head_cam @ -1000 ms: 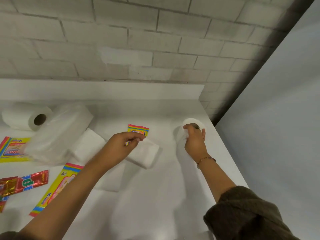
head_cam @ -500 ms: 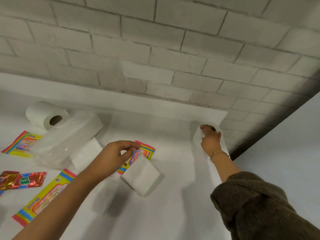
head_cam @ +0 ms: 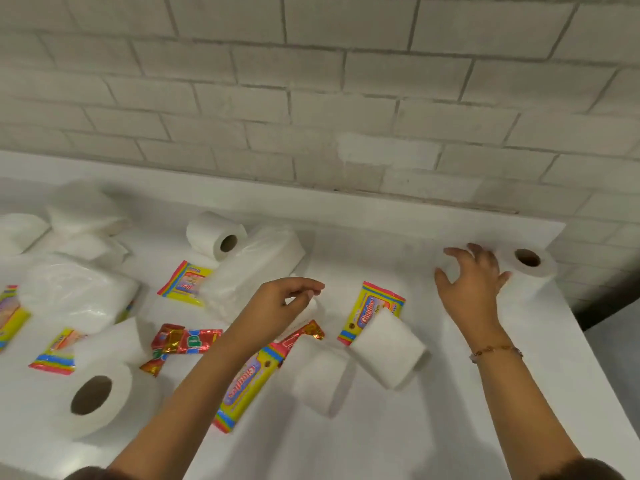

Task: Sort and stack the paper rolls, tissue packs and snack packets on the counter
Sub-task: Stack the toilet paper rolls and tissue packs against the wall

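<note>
White table (head_cam: 398,431) under brick wall, barely started: one roll (head_cam: 528,268) upright at far right corner, right hand (head_cam: 471,284) fingers spread beside it, left hand (head_cam: 282,304) fingers pinching tissue pack (head_cam: 313,311) mid-table, remaining rolls, packs, snack packets scattered left.

On the white counter (head_cam: 398,441), an upright white paper roll (head_cam: 528,271) stands at the far right corner. Another roll (head_cam: 216,235) lies behind a clear-wrapped tissue pack (head_cam: 254,268); a yellow snack packet (head_cam: 372,310) lies between them.
</note>
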`<action>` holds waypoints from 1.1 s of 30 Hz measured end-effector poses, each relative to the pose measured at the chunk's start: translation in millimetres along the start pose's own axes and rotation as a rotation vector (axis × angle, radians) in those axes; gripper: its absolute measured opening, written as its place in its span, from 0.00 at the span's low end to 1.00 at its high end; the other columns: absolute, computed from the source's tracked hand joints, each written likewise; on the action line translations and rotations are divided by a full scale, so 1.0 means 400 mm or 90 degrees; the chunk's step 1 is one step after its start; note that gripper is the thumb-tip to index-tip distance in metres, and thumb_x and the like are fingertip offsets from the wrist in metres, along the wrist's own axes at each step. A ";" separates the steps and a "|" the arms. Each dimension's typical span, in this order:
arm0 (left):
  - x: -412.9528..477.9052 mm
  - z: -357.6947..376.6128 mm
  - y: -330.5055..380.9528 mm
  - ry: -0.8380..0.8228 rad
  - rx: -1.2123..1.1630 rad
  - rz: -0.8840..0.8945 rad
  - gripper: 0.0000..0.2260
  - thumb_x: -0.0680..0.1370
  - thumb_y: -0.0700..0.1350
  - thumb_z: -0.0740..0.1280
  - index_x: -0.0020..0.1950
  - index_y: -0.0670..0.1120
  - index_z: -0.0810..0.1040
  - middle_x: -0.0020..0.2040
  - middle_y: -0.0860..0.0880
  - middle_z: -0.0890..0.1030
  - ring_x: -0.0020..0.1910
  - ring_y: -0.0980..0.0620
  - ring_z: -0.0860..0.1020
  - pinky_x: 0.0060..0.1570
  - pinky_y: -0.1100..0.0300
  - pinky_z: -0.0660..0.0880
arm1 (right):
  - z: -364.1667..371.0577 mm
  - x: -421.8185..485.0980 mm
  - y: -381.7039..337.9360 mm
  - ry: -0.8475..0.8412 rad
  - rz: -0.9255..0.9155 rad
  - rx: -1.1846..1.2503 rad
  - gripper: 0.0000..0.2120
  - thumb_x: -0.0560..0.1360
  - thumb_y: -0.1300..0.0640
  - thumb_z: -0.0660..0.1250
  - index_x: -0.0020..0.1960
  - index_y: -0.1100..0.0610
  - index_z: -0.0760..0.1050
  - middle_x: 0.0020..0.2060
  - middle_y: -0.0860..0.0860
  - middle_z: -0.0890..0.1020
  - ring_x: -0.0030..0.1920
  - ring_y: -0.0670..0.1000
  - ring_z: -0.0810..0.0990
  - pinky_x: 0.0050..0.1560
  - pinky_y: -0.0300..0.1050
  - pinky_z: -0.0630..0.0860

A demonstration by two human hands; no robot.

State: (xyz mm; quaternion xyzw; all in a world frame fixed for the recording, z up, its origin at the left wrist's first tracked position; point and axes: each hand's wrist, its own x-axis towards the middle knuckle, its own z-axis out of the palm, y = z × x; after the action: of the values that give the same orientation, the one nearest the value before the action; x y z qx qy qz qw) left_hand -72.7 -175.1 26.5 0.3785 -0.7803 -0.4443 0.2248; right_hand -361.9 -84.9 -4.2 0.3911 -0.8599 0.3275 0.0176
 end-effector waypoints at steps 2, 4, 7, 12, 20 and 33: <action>-0.018 -0.050 -0.030 -0.006 -0.004 -0.003 0.10 0.78 0.41 0.63 0.51 0.54 0.81 0.50 0.57 0.83 0.51 0.63 0.79 0.55 0.67 0.73 | 0.041 -0.076 -0.075 -0.022 0.004 0.051 0.14 0.71 0.58 0.69 0.57 0.55 0.76 0.65 0.58 0.71 0.70 0.60 0.61 0.70 0.65 0.47; -0.042 -0.126 -0.071 -0.016 0.003 0.002 0.10 0.78 0.43 0.63 0.52 0.56 0.80 0.50 0.59 0.82 0.51 0.64 0.79 0.54 0.70 0.73 | 0.096 -0.155 -0.165 -0.039 0.006 0.093 0.13 0.70 0.60 0.69 0.55 0.55 0.78 0.63 0.56 0.73 0.69 0.60 0.64 0.70 0.64 0.49; -0.063 -0.231 -0.130 -0.021 0.031 0.011 0.10 0.78 0.44 0.63 0.52 0.57 0.79 0.50 0.59 0.82 0.52 0.65 0.78 0.51 0.74 0.71 | 0.170 -0.249 -0.267 -0.070 -0.018 0.104 0.13 0.70 0.61 0.70 0.54 0.54 0.78 0.61 0.55 0.75 0.66 0.59 0.68 0.69 0.59 0.53; -0.088 -0.400 -0.237 -0.009 0.033 -0.003 0.10 0.78 0.44 0.63 0.51 0.59 0.78 0.49 0.60 0.81 0.50 0.68 0.77 0.49 0.78 0.70 | 0.268 -0.348 -0.407 -0.078 -0.028 0.102 0.12 0.70 0.60 0.70 0.54 0.56 0.78 0.59 0.57 0.77 0.64 0.60 0.71 0.66 0.52 0.60; -0.172 -0.595 -0.354 -0.017 0.024 -0.056 0.08 0.76 0.47 0.66 0.54 0.55 0.80 0.51 0.58 0.81 0.52 0.63 0.78 0.52 0.69 0.71 | 0.369 -0.462 -0.599 -0.145 -0.009 0.060 0.11 0.73 0.57 0.67 0.56 0.52 0.76 0.61 0.52 0.75 0.66 0.56 0.68 0.72 0.61 0.47; -0.304 -0.565 -0.460 -0.180 0.237 -0.121 0.18 0.71 0.50 0.69 0.60 0.58 0.75 0.59 0.57 0.76 0.56 0.58 0.73 0.52 0.65 0.68 | 0.436 -0.427 -0.750 -0.076 -0.116 -0.004 0.11 0.74 0.54 0.65 0.55 0.52 0.76 0.61 0.53 0.74 0.64 0.55 0.68 0.66 0.53 0.62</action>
State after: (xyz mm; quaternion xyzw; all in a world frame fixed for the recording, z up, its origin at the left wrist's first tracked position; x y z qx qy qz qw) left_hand 228.9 -255.9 -20.5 0.4190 -0.8333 -0.3605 -0.0033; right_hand 1.2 -216.6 -25.3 0.4862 -0.8214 0.2982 -0.0028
